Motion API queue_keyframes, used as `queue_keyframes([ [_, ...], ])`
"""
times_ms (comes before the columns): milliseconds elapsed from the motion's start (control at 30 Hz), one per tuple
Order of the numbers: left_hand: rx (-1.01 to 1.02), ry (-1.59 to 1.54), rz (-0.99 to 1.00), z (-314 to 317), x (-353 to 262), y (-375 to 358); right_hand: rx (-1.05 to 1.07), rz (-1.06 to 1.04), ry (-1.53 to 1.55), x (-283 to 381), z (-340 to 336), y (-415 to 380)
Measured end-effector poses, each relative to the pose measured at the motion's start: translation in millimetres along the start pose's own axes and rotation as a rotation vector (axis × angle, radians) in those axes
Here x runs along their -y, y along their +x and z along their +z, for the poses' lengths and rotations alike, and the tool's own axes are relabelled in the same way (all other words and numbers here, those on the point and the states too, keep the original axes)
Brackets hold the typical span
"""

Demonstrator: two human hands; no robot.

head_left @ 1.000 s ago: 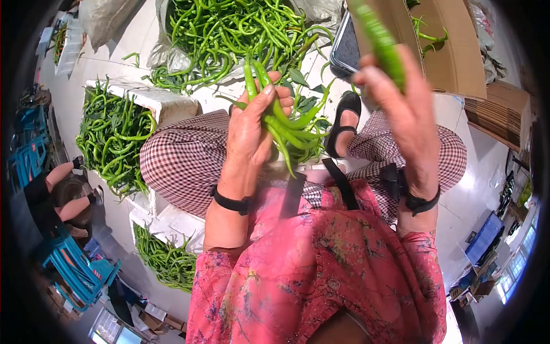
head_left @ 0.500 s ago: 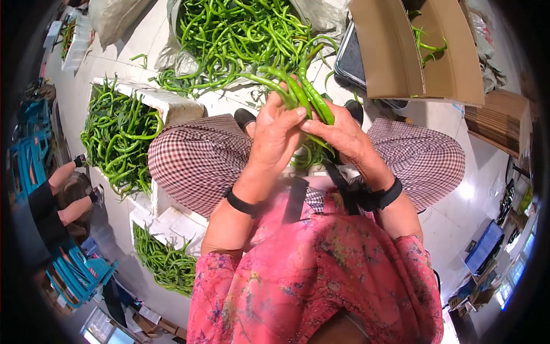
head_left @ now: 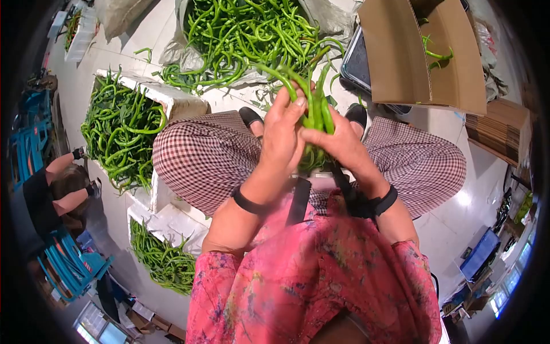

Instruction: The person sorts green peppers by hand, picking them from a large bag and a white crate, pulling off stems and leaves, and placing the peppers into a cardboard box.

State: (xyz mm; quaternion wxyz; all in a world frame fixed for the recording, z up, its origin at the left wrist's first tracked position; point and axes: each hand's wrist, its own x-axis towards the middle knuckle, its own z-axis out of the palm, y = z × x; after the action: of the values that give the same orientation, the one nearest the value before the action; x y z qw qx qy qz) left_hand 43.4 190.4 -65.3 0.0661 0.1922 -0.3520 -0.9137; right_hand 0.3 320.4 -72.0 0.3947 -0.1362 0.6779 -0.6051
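Observation:
A small bunch of long green chili peppers (head_left: 312, 112) is gripped between my two hands, tips pointing away from me. My left hand (head_left: 282, 126) is closed round its left side, the thumb lying across the peppers. On the other side my right hand (head_left: 339, 137) is closed too, with its fingers partly hidden behind the bunch. Just beyond is an open sack (head_left: 172, 54) with a big heap of green chilies (head_left: 246, 40) spilling from its mouth. More peppers show below my hands, between my legs.
At left, a white foam box (head_left: 186, 106) overflows with chilies, and another pile (head_left: 163, 258) lies nearer. An open cardboard box (head_left: 398, 54) holding a few peppers stands at right, beside flattened cartons (head_left: 498, 129). Another person (head_left: 60, 189) is at far left.
The bunch has turned more upright between my hands, and my hands have shifted slightly. The whole view has moved a little. Both hands keep hold of the peppers.

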Motion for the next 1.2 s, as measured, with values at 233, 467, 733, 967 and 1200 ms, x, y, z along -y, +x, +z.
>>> queue_keyframes([
  [233,-0.081,-0.049,-0.072,-4,-11,3,0.095,0.194,0.821,-10,-22,3],
  [467,-0.236,0.077,0.069,-16,-24,5,0.121,0.106,1.179,-17,-47,13],
  [733,-0.140,0.119,0.009,-6,-26,2,0.027,0.059,1.183,-36,-53,18],
  [967,-0.018,0.291,-0.130,5,0,-2,0.066,0.057,1.181,-29,-41,21],
  [1200,0.118,1.069,0.309,5,22,-10,-0.119,-0.031,0.862,-14,-10,23],
])
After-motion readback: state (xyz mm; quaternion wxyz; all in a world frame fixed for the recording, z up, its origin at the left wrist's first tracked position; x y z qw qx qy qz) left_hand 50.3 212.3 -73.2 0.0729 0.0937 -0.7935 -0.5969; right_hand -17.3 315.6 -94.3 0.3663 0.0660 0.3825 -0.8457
